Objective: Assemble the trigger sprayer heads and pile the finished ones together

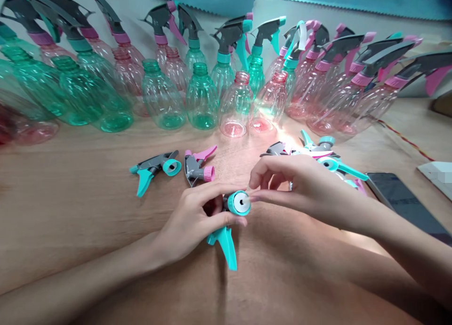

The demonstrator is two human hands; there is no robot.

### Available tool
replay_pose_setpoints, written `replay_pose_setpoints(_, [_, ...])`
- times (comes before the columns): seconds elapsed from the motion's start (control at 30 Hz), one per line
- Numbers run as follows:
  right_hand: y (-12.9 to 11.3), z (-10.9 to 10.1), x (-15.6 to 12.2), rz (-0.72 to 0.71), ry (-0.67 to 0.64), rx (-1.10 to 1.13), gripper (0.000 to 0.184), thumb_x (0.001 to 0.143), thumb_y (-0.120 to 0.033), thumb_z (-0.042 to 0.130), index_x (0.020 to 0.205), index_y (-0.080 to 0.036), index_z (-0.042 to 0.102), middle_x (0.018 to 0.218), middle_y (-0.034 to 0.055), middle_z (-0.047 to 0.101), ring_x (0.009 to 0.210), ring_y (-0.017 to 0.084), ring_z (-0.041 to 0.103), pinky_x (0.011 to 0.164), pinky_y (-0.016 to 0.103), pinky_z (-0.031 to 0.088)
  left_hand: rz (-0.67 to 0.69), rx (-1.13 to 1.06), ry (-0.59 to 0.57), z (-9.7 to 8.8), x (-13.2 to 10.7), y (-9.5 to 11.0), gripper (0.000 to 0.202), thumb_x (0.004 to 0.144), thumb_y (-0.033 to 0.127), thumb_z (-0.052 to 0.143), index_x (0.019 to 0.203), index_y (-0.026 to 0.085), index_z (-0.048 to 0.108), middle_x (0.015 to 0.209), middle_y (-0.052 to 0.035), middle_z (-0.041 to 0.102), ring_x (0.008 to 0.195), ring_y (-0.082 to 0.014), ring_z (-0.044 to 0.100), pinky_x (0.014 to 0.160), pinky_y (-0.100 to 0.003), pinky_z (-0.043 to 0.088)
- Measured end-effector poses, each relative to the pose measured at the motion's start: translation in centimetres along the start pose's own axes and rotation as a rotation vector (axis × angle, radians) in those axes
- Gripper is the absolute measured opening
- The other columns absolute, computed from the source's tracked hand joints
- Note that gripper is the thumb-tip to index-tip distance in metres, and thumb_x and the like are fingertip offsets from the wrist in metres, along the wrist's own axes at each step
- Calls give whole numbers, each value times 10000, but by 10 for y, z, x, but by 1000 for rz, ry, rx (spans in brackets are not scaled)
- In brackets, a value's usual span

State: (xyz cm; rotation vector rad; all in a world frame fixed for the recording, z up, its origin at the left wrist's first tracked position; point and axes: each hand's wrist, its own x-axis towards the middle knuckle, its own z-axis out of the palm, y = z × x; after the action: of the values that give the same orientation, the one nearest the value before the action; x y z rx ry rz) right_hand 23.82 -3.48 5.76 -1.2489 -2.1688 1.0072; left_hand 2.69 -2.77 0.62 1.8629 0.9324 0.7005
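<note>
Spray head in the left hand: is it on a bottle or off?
Off: the left hand holds the spray head, and its turquoise ring faces the camera, showing a white disc inside.

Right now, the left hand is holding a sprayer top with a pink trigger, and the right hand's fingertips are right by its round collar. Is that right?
Not quite: the trigger is turquoise, not pink, as the head view shows. The left hand is holding the sprayer top, and the right hand's fingertips are right by its round collar.
</note>
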Motion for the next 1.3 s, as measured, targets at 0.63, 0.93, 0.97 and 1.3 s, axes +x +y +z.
replay_pose_setpoints(0.63, [2, 2, 0, -146, -51, -283, 63, 842, -201, 606, 871, -179, 658, 779, -41, 674, 629, 60, 530, 606, 197, 382, 1, -29, 9, 0, 0, -2, 278, 716, 215, 759, 987, 228, 701, 706, 42, 626, 584, -91, 435, 528, -203, 349])
replay_pose_setpoints(0.93, [-1, 4, -2, -219, -63, -348, 100, 852, -156, 573, 908, -166, 655, 853, -15, 658, 664, 73, 514, 621, 207, 373, 43, 30, -9, 1, 0, -4, 360, 702, 255, 781, 1048, 212, 694, 756, 30, 630, 586, -84, 428, 525, -202, 348])
replay_pose_setpoints(0.97, [-2, 3, -3, -220, -68, -350, 101, 852, -153, 570, 913, -165, 649, 864, -12, 653, 675, 74, 515, 625, 205, 373, 49, 31, -13, 1, 0, -4, 362, 706, 258, 778, 1055, 214, 691, 761, 30, 629, 590, -85, 430, 530, -202, 351])
replay_pose_setpoints(1.3, [-3, 8, -6, -259, -22, -328, 139, 779, -126, 616, 902, -192, 621, 707, -68, 580, 629, 60, 475, 583, 183, 335, 29, 40, -16, 0, 0, -5, 321, 715, 257, 773, 1024, 218, 697, 737, 41, 606, 587, -82, 412, 533, -205, 337])
